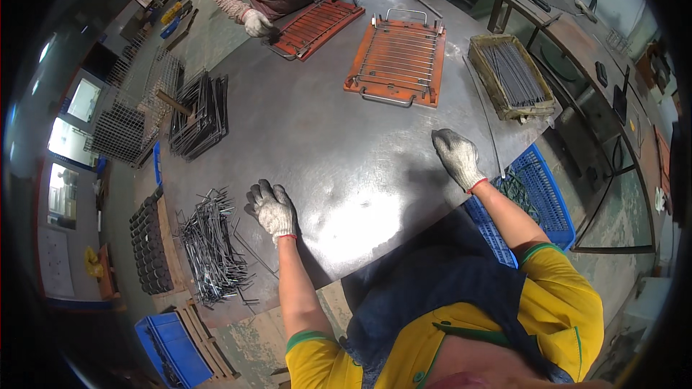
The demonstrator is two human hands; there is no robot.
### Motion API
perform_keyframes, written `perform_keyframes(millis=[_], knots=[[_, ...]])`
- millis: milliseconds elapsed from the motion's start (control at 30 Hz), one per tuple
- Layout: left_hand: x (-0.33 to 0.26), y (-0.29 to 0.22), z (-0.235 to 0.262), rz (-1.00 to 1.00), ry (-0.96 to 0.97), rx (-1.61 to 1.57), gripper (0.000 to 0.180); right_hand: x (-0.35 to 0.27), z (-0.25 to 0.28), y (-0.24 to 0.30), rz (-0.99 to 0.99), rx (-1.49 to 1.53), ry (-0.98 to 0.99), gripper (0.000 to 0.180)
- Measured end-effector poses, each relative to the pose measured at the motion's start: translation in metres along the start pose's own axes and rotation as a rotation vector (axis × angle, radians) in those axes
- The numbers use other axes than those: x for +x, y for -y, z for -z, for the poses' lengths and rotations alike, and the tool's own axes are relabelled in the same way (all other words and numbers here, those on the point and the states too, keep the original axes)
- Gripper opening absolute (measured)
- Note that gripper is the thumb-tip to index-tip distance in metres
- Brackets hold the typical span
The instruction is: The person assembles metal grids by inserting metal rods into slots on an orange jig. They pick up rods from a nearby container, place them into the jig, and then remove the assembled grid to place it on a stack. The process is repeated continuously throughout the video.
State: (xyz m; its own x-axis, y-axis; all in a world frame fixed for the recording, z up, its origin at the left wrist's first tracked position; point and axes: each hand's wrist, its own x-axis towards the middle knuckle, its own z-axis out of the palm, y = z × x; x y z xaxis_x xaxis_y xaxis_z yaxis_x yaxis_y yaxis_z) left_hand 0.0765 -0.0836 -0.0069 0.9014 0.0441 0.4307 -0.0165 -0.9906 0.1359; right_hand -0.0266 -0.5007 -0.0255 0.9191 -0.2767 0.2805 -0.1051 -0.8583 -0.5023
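My left hand (272, 210), in a white knitted glove with dark fingertips, rests on the metal table (317, 151), fingers spread and nothing in them. It is nearest to a heap of bent metal rods (216, 245) on its left. My right hand (458, 157), gloved alike, lies at the right side of the table, apparently empty, fingers loosely extended and partly turned from view. Beyond it sits an orange jig (395, 89) with parallel thin rods across it and a wire handle at each end. Neither hand touches the jig.
Across the table a co-worker's gloved hands hold a second orange jig (315, 27). A yellowish crate of straight rods (539, 109) stands at the right edge, above a blue basket (555, 205). Black wire frames (202, 119) are stacked at the left. A blue bin (173, 349) sits lower left.
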Motion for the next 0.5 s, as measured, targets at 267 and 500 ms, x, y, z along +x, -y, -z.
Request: perform_keyframes(millis=[267, 500], knots=[[0.0, 0.0, -0.001, -0.016, 0.004, -0.014, 0.032, -0.001, -0.015, -0.016, 0.102, -0.069, -0.027, 0.03], [-0.001, 0.002, -0.001, -0.037, -0.014, 0.025, 0.03, -0.002, -0.014, -0.015, 0.136, -0.071, -0.04, 0.028]])
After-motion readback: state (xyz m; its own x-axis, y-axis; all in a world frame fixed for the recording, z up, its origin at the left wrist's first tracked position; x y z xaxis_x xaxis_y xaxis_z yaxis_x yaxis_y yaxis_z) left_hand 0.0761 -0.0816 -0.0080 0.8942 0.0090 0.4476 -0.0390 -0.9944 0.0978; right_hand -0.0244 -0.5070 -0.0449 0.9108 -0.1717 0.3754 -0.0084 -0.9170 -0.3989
